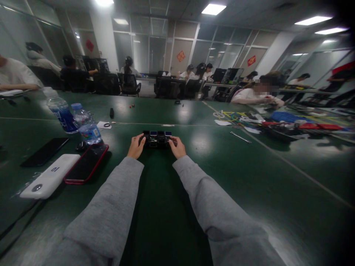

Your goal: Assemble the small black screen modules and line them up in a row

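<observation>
on the far left of the green table [194,192] lie a black phone [44,151], a white power bank [50,180] and a red-cased phone [86,168], the last two just beside each other. behind them stand two water bottles [83,125], close together, and the nearer one stands right at the top edge of the red-cased phone. a knock from the left sleeve could, i judge, tip a bottle onto the phones; its cap looks on, so a spill seems the lesser worry.

toward the middle, the left hand [135,146] curls around the left end of a small black device [157,139] that rests on the table, fingers closed against its side. the right hand [177,147] grips the right end the same way, with fingers bent over the top. both hands have hold of it, though how tight the grip is i cannot tell. the device is dark and small in the view, so its parts are hard to read; uneven pressure from the two sides might twist it or make it skid on the glossy surface.

further right lies a thin metal tool [240,137], well apart from the hands. beyond it a seated person [255,96] works over a clutter of coloured parts [283,123], which is far enough off not to interfere.
</observation>
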Demonstrator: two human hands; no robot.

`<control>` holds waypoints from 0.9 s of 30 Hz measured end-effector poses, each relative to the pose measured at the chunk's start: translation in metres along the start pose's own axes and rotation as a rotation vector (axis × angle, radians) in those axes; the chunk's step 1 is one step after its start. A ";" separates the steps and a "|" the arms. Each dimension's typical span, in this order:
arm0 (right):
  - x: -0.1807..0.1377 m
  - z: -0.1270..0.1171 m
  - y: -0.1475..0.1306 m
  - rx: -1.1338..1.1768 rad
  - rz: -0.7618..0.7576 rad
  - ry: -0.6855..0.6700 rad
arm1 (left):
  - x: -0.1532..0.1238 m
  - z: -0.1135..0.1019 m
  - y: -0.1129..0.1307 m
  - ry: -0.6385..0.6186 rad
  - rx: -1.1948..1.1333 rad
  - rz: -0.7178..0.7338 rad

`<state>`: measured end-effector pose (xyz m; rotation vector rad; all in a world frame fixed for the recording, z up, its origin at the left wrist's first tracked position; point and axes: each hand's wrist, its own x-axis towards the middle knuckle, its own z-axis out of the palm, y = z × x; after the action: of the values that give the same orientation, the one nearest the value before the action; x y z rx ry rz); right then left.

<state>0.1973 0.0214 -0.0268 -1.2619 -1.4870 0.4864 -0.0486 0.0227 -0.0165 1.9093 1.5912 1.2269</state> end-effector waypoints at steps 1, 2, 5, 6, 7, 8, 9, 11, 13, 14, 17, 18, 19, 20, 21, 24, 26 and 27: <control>0.000 0.000 0.000 0.000 0.004 -0.001 | 0.000 0.000 0.000 0.001 -0.013 -0.003; 0.000 -0.001 0.000 -0.001 0.008 -0.003 | 0.000 -0.001 0.001 0.003 -0.024 -0.004; 0.000 -0.002 0.000 -0.009 0.021 -0.009 | -0.001 -0.002 0.002 0.009 -0.039 -0.009; 0.000 -0.002 0.000 -0.012 0.024 -0.010 | -0.001 -0.003 0.003 0.006 -0.039 -0.013; 0.000 -0.002 0.000 -0.015 0.027 -0.010 | -0.001 -0.003 0.003 0.002 -0.038 -0.018; 0.000 -0.003 -0.001 -0.018 0.028 -0.009 | -0.001 -0.003 0.003 -0.002 -0.035 -0.022; 0.001 -0.003 -0.001 -0.021 0.030 -0.007 | -0.001 -0.003 0.003 -0.005 -0.032 -0.023; 0.001 -0.003 -0.001 -0.028 0.031 0.000 | -0.001 -0.003 0.003 -0.002 -0.030 -0.014; 0.001 -0.002 -0.002 -0.038 0.034 0.014 | 0.000 -0.003 0.003 0.006 -0.029 0.004; 0.001 -0.002 -0.003 -0.044 0.036 0.024 | 0.001 -0.003 0.003 0.013 -0.024 0.009; 0.000 -0.003 -0.005 -0.070 0.043 0.066 | 0.002 -0.007 0.002 0.050 0.065 0.017; 0.000 -0.003 -0.006 -0.080 0.043 0.081 | 0.002 -0.009 0.001 0.063 0.122 0.026; 0.000 -0.004 -0.007 -0.090 0.038 0.092 | 0.001 -0.011 0.000 0.076 0.186 0.040; -0.001 -0.005 -0.008 -0.099 0.031 0.099 | 0.000 -0.013 -0.001 0.086 0.251 0.054; -0.001 -0.005 -0.009 -0.106 0.022 0.100 | -0.001 -0.015 -0.003 0.093 0.312 0.064; -0.003 -0.005 -0.013 -0.161 -0.041 0.065 | -0.006 -0.014 -0.011 0.093 0.438 0.036; -0.005 -0.005 -0.016 -0.227 -0.088 0.014 | -0.008 -0.011 -0.016 0.029 0.478 0.028; -0.005 -0.004 -0.016 -0.258 -0.099 -0.010 | -0.009 -0.009 -0.018 0.002 0.486 0.033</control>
<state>0.1932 0.0095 -0.0142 -1.3776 -1.6509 0.2405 -0.0663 0.0177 -0.0284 2.2194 2.0054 0.9076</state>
